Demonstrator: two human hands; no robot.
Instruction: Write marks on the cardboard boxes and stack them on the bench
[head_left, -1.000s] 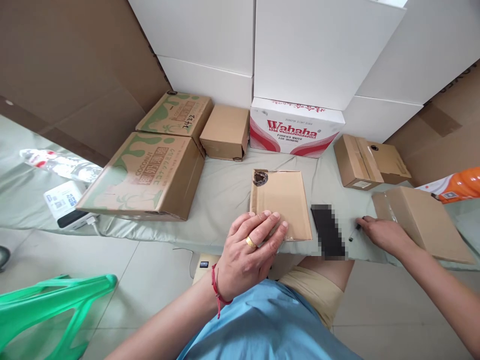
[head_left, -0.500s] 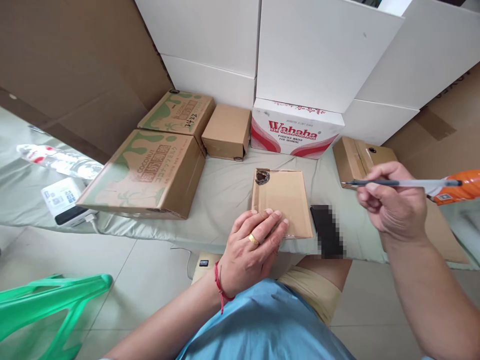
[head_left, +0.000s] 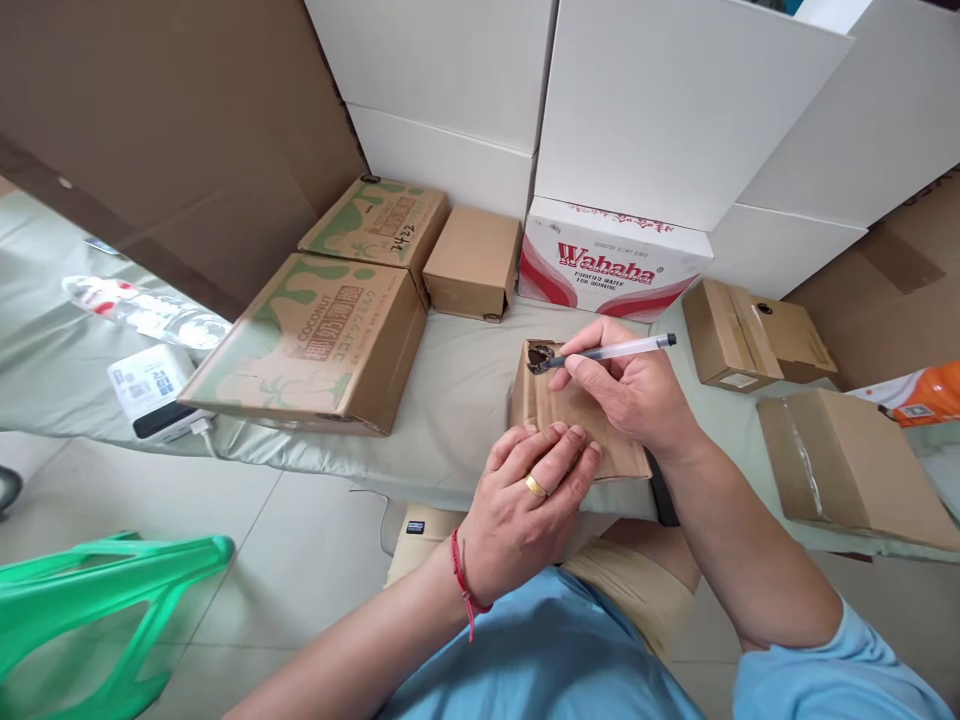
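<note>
A small brown cardboard box (head_left: 577, 410) sits at the table's front edge, with a dark, ragged-edged hole (head_left: 538, 357) in its far left corner. My left hand (head_left: 525, 500) lies flat on the near part of the box, fingers stretched out, a gold ring on one. Pinched in my right hand (head_left: 634, 385) is a pen (head_left: 630, 348) with a clear barrel and black end cap. Its tip points left and is at the hole; how deep it reaches I cannot tell. Beneath my right forearm a black, flat object (head_left: 661, 495) is mostly hidden.
Behind stand a Wahaha carton (head_left: 615, 262), a plain box (head_left: 472, 262) and two coconut cartons (head_left: 307, 340). More brown boxes (head_left: 847, 465) and an orange-labelled bottle (head_left: 926, 395) are at right. A white power bank (head_left: 154, 390) and clear bottle (head_left: 142, 312) lie left, above a green stool (head_left: 112, 590).
My right hand has brought the pen from the right over to the box's holed corner. My left hand stays on the box. The view has shifted slightly.
</note>
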